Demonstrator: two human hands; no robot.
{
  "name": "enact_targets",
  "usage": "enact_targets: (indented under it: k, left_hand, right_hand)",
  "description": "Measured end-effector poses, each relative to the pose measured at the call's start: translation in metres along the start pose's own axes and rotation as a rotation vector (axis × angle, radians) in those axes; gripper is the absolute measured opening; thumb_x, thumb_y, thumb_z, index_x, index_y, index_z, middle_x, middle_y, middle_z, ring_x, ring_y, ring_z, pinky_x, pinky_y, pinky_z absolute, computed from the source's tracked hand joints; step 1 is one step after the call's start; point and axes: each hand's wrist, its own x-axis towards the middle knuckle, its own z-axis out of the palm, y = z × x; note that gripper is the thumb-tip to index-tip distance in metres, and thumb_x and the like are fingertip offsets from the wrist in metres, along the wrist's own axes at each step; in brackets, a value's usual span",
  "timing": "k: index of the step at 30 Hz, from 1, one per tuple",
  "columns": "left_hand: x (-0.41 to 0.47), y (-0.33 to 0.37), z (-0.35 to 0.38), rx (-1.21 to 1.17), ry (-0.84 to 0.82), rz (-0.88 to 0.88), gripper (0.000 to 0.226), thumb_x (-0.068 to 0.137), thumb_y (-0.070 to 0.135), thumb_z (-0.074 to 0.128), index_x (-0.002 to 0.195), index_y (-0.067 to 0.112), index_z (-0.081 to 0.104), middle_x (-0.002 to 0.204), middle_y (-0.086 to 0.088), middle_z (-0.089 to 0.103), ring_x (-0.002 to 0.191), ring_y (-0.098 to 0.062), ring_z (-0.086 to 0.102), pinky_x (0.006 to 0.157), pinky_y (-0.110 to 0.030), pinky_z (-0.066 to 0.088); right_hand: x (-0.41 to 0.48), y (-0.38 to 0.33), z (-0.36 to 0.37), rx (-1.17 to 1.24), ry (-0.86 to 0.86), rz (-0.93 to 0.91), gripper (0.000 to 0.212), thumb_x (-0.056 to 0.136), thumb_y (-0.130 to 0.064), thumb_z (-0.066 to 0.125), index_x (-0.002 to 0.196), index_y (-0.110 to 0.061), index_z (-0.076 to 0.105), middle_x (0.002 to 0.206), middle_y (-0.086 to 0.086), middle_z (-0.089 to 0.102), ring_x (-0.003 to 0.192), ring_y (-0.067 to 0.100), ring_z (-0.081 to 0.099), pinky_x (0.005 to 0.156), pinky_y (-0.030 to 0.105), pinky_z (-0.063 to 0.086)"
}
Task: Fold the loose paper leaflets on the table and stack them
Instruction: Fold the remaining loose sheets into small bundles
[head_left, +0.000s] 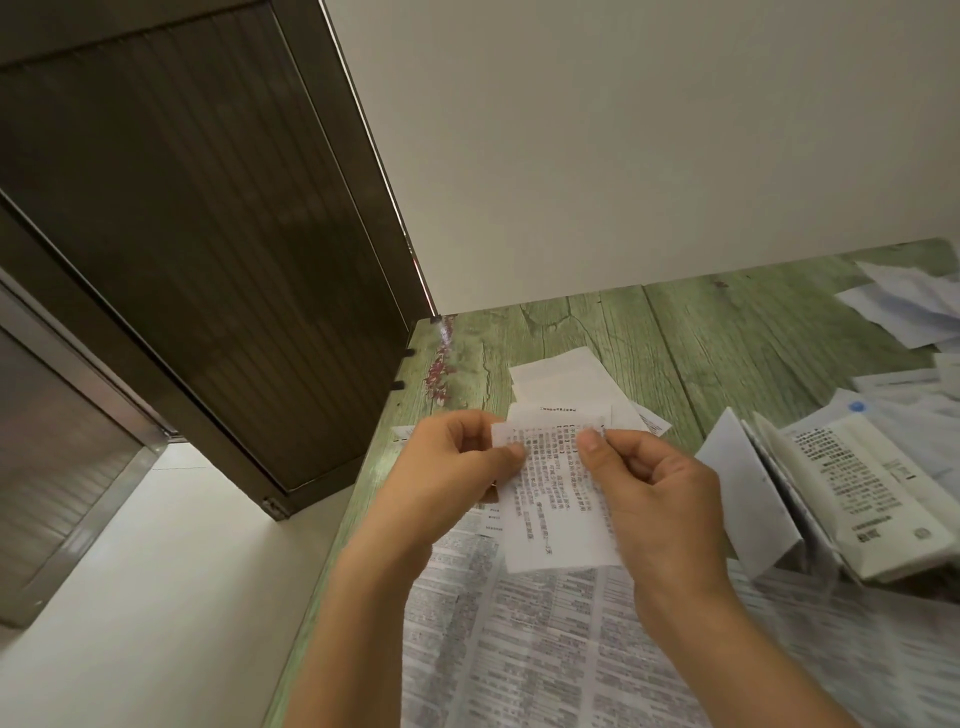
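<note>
Pinching the top edge of a small printed leaflet (550, 509), the left hand (457, 467) and right hand (660, 493) hold it just above the table (727, 332) in the head view, thumbs on its face. A few white leaflets (556, 374) overlap behind it, toward the far left corner, probably the stack begun. Much seems left: a large printed sheet (545, 649) covers the near edge, and half-open leaflets (841, 499) and loose sheets (904, 306) crowd the right side.
</note>
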Motion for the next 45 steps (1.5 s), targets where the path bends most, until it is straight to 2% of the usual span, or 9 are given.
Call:
enact_targets:
  k: [6,15,20,24,28,32,36,40,45]
  left_hand:
    - [-0.003,0.001,0.000,0.150,-0.012,0.151,0.008,0.079,0.022,0.072,0.082,0.015,0.072,0.076,-0.002,0.072,0.068,-0.011,0.068,0.061,-0.018,0.053]
    - [-0.001,0.000,-0.005,0.239,0.051,0.123,0.010,0.083,0.020,0.070,0.073,0.019,0.069,0.073,0.001,0.071,0.065,-0.008,0.066,0.063,-0.018,0.053]
    - [-0.004,0.002,-0.003,0.257,-0.015,0.166,0.011,0.081,0.020,0.071,0.069,0.021,0.070,0.072,-0.002,0.072,0.064,-0.013,0.065,0.064,-0.026,0.054]
    - [-0.004,0.001,-0.007,0.280,0.031,0.154,0.015,0.080,0.022,0.071,0.066,0.021,0.068,0.065,0.002,0.070,0.058,-0.010,0.064,0.059,-0.024,0.054]
    - [-0.009,0.002,-0.023,0.261,0.284,0.174,0.016,0.083,0.027,0.065,0.068,0.021,0.066,0.064,0.005,0.063,0.059,-0.008,0.057,0.051,-0.008,0.045]
    - [-0.026,0.004,-0.056,0.170,0.569,0.213,0.017,0.085,0.027,0.061,0.069,0.021,0.063,0.069,0.003,0.061,0.065,-0.008,0.054,0.056,-0.016,0.039]
    - [-0.030,0.006,-0.059,0.187,0.461,0.158,0.018,0.082,0.029,0.063,0.069,0.017,0.065,0.066,0.001,0.063,0.063,-0.012,0.057,0.057,-0.019,0.040]
    - [-0.016,0.007,-0.029,0.225,0.232,0.119,0.017,0.079,0.031,0.067,0.067,0.019,0.066,0.059,0.006,0.064,0.055,-0.006,0.059,0.055,-0.016,0.048]
    - [-0.007,0.003,-0.017,0.154,0.255,0.207,0.013,0.081,0.025,0.067,0.070,0.019,0.066,0.061,0.006,0.067,0.052,-0.002,0.060,0.054,-0.013,0.050]
  right_hand:
    - [-0.006,-0.004,0.003,-0.051,-0.222,-0.031,0.018,0.070,-0.028,0.072,0.068,-0.010,0.071,0.066,0.005,0.070,0.057,0.008,0.061,0.054,0.017,0.048]
    - [-0.007,0.001,0.005,-0.108,-0.245,0.010,0.010,0.082,-0.015,0.070,0.073,-0.012,0.071,0.069,0.002,0.071,0.060,0.007,0.062,0.054,0.013,0.047]
    - [-0.010,0.000,0.006,-0.149,-0.324,-0.034,0.011,0.082,-0.015,0.069,0.073,-0.008,0.070,0.072,0.009,0.070,0.071,0.027,0.065,0.061,0.031,0.051]
    - [-0.013,-0.001,0.007,-0.147,-0.344,-0.031,0.011,0.083,-0.013,0.069,0.072,-0.010,0.070,0.072,0.007,0.070,0.070,0.023,0.065,0.063,0.027,0.050]
    - [-0.014,-0.002,0.005,-0.156,-0.356,-0.003,0.017,0.084,-0.007,0.066,0.069,-0.013,0.069,0.060,-0.002,0.067,0.050,0.002,0.057,0.051,0.014,0.046]
    - [-0.015,0.000,0.005,-0.189,-0.356,0.007,0.016,0.086,-0.007,0.064,0.071,-0.010,0.066,0.055,-0.002,0.065,0.044,0.000,0.051,0.047,0.011,0.042]
    - [-0.016,-0.003,0.005,-0.042,-0.330,0.014,0.011,0.086,-0.016,0.063,0.078,-0.008,0.066,0.061,-0.001,0.064,0.049,0.007,0.051,0.050,0.013,0.043]
    - [-0.019,-0.005,0.007,-0.002,-0.488,0.066,0.033,0.065,-0.044,0.067,0.088,-0.020,0.069,0.074,0.002,0.065,0.064,0.009,0.056,0.059,0.019,0.046]
    - [-0.014,-0.005,0.004,-0.061,-0.459,0.073,0.015,0.080,-0.016,0.069,0.066,-0.013,0.065,0.065,0.003,0.066,0.062,0.011,0.058,0.059,0.022,0.047]
